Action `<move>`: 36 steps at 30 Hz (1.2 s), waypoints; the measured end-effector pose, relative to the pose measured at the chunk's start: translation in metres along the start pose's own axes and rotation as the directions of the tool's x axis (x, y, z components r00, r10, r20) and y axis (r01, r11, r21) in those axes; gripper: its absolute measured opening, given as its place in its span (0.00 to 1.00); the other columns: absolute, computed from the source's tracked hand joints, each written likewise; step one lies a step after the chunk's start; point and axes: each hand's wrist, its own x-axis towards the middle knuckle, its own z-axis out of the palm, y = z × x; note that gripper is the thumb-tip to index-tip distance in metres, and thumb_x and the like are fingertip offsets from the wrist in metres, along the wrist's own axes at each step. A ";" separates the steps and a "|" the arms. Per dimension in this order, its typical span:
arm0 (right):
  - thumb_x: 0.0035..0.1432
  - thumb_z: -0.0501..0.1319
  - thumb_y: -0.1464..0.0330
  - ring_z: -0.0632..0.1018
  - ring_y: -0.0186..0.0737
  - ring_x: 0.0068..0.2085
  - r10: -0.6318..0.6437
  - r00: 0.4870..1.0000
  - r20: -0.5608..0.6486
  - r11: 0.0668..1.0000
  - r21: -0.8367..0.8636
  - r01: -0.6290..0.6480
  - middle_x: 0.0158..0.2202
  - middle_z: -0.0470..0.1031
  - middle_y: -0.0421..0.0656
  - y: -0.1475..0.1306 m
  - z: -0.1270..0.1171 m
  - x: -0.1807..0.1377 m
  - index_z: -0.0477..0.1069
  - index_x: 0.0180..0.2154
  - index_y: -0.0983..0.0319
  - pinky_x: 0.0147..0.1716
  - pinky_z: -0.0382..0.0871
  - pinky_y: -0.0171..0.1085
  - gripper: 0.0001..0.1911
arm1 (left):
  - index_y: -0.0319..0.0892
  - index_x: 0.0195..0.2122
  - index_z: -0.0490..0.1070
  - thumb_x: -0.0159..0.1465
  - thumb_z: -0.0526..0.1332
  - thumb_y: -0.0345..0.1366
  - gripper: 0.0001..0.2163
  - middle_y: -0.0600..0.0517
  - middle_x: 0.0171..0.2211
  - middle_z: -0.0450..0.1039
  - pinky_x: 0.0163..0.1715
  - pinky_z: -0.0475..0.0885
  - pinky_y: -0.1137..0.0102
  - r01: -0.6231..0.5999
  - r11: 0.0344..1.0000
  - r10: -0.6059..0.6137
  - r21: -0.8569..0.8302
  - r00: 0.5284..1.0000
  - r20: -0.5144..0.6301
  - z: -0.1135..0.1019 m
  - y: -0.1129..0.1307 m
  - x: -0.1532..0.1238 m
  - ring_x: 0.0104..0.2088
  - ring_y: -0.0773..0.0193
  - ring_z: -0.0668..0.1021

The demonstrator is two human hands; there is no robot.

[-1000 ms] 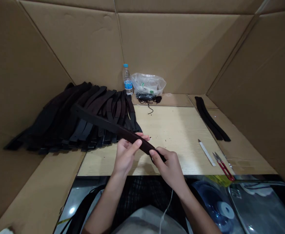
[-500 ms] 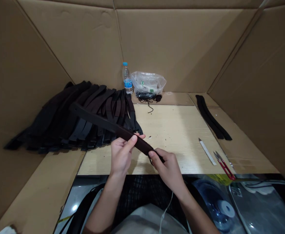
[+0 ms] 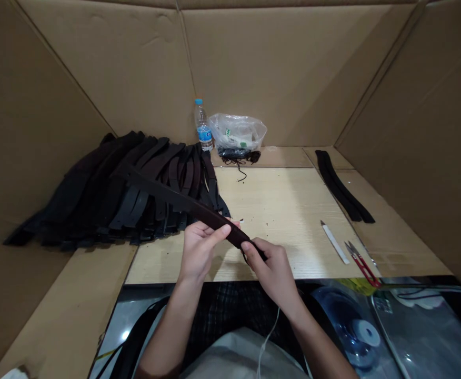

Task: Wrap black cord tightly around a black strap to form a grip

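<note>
A long dark brown strap (image 3: 183,200) slants across in front of me, its far end raised over a pile of similar black and brown straps (image 3: 108,195). My left hand (image 3: 202,245) pinches it near the middle, thumb on top and fingers beneath. Around its near end my right hand (image 3: 272,268) is closed, thumb pressed on the upper face. A thin dark cord loops out just below the right thumb. What lies under the right fingers is hidden.
A water bottle (image 3: 203,126) and a clear plastic bag (image 3: 238,131) with dark cord stand at the back. Two black strips (image 3: 343,187) lie at right. Nearer are a white pencil-like tool (image 3: 334,243) and red thread snips (image 3: 362,264). Cardboard walls surround the table (image 3: 286,210).
My left hand has slid slightly along the strap toward the right hand. The right hand keeps its grip on the near end. The view has shifted a little.
</note>
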 end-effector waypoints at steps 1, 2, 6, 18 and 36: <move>0.64 0.54 0.57 0.64 0.31 0.22 -0.018 1.000 -0.010 1.000 -0.014 0.018 0.19 0.67 0.38 0.000 0.000 0.000 0.74 0.28 0.65 0.21 0.53 0.31 0.21 | 0.40 0.27 0.80 0.46 0.75 0.37 0.10 0.47 0.27 0.82 0.36 0.77 0.72 0.000 1.000 0.000 -0.019 1.000 0.000 0.000 0.000 0.000 0.33 0.59 0.83; 0.64 0.54 0.58 0.65 0.31 0.22 -0.033 0.999 -0.022 0.999 -0.032 0.033 0.20 0.68 0.38 -0.001 -0.001 0.001 0.74 0.28 0.65 0.21 0.54 0.31 0.21 | 0.40 0.28 0.80 0.45 0.75 0.37 0.11 0.47 0.28 0.82 0.36 0.77 0.72 0.010 0.999 -0.010 -0.035 1.000 0.010 0.000 0.000 -0.001 0.33 0.59 0.83; 0.64 0.55 0.59 0.68 0.32 0.22 -0.071 0.995 -0.065 0.992 -0.108 0.063 0.20 0.70 0.39 -0.002 -0.002 0.000 0.74 0.28 0.65 0.22 0.55 0.31 0.20 | 0.41 0.32 0.81 0.42 0.77 0.33 0.15 0.46 0.32 0.82 0.35 0.78 0.73 0.099 0.995 -0.097 -0.006 0.988 0.124 -0.002 -0.003 -0.003 0.33 0.59 0.83; 0.65 0.54 0.62 0.74 0.36 0.24 -0.164 0.983 -0.081 0.972 -0.185 0.147 0.22 0.74 0.41 -0.012 0.000 -0.003 0.77 0.32 0.64 0.23 0.60 0.31 0.17 | 0.41 0.31 0.82 0.42 0.76 0.30 0.13 0.46 0.32 0.82 0.34 0.79 0.73 0.070 0.993 -0.092 0.092 0.961 0.261 -0.009 0.000 -0.004 0.33 0.57 0.84; 0.71 0.46 0.58 0.73 0.32 0.18 -0.544 0.834 -0.090 0.648 -0.677 0.350 0.18 0.73 0.41 -0.018 0.003 -0.009 0.72 0.26 0.65 0.19 0.52 0.33 0.27 | 0.41 0.30 0.78 0.44 0.75 0.29 0.12 0.49 0.28 0.82 0.31 0.78 0.74 0.128 0.990 -0.099 -0.056 0.924 0.371 -0.013 0.003 -0.003 0.29 0.62 0.82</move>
